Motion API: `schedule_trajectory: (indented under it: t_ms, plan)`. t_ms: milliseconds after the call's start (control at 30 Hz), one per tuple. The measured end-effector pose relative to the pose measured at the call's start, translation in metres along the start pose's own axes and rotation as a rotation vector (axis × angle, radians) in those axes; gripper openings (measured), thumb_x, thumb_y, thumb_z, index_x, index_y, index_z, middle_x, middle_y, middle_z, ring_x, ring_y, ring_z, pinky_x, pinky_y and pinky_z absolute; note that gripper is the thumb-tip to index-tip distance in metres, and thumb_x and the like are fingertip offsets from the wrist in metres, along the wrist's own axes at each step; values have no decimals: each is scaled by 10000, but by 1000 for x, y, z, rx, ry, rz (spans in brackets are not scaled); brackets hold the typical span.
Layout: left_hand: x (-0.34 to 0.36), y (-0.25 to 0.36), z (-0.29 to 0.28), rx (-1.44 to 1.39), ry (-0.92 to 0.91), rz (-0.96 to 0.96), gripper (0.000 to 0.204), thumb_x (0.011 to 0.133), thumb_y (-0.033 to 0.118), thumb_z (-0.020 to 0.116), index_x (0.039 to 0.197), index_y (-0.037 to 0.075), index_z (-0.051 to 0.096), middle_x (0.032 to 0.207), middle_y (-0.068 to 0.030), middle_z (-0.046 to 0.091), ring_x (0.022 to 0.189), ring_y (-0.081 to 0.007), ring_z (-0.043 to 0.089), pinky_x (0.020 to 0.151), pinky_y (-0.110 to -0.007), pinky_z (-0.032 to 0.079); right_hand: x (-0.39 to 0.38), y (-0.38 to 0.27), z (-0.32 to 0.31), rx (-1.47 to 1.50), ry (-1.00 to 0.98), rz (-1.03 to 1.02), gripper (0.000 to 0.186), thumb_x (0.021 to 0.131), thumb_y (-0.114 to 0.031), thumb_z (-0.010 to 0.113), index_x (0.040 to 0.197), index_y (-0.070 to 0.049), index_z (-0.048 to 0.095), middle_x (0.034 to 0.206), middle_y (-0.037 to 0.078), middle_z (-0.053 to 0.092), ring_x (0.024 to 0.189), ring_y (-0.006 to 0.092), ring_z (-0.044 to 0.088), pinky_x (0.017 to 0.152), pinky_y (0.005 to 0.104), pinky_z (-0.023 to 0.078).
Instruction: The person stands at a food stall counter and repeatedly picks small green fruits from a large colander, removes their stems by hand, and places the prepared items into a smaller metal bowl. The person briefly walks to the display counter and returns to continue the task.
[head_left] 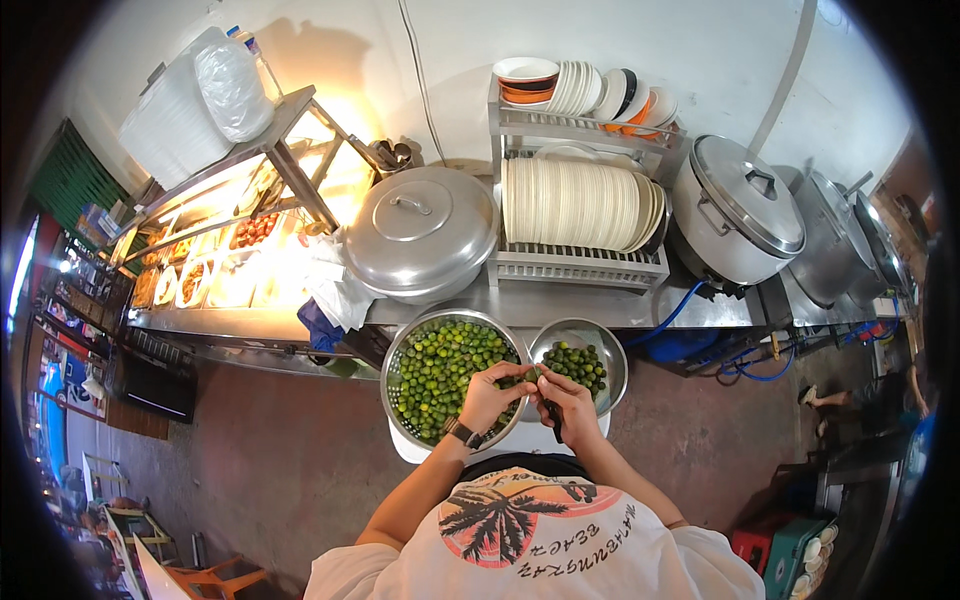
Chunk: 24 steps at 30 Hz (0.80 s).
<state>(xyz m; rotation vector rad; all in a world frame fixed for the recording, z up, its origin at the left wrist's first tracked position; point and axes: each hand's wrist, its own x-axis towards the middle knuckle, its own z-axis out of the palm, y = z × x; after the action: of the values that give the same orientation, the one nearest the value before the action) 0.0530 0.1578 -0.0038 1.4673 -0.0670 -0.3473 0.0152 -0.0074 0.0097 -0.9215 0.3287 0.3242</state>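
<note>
My left hand [488, 396] is closed, its fingertips pinching a small green calamansi [533, 374]. Right beside it, my right hand [566, 402] is wrapped round a small knife [556, 424]; its black handle points down toward me, and the blade is hard to make out. The fingertips of both hands meet at the fruit. Under my left hand sits a perforated steel colander [391, 352] heaped with green and yellowish calamansi [440, 370]. A plain steel bowl [617, 362] beside it on the right holds fewer, darker green calamansi [585, 368].
Beyond the bowls runs a steel counter [550, 308] with a large lidded pot [422, 230], a dish rack [580, 265] of plates, and a rice cooker [740, 215]. A lit food display [230, 240] stands at left. Crates [790, 550] lie at lower right; a person's leg [830, 398] shows far right.
</note>
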Motion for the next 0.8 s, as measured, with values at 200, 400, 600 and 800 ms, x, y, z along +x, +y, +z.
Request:
schedule_trajectory:
  t_ms: [200,400,600,800]
  plan:
    - [10,-30,-32,-711,8,-475,472,979,426,440,1182,23,577,910,-46,603,678,-105,502,461,-204,351,76,51,-90,229,280,283,139,937,-243,569,1027,-139,551,754,29,535,557,132,450,447,267,326]
    - [2,5,-43,-741,-68,-458,471,1003,406,345,1248,31,491,867,-47,567,672,-141,486,445,-226,330,119,77,-165,371,525,406,202,971,-297,496,878,-119,475,729,43,489,550,152,402,449,291,317]
    - [-3,28,-43,-750,-141,-339,396,978,391,455,1210,75,508,853,-16,511,685,-122,462,450,-197,299,67,15,-57,200,292,123,245,946,-262,556,1139,-126,492,749,45,515,557,136,441,464,261,342]
    - [-1,56,-32,-672,-146,-303,372,950,336,539,1206,68,510,941,-18,556,711,-90,472,458,-173,314,9,-39,36,-310,-200,-222,530,940,-162,565,1413,-136,329,778,34,565,581,55,462,475,185,322]
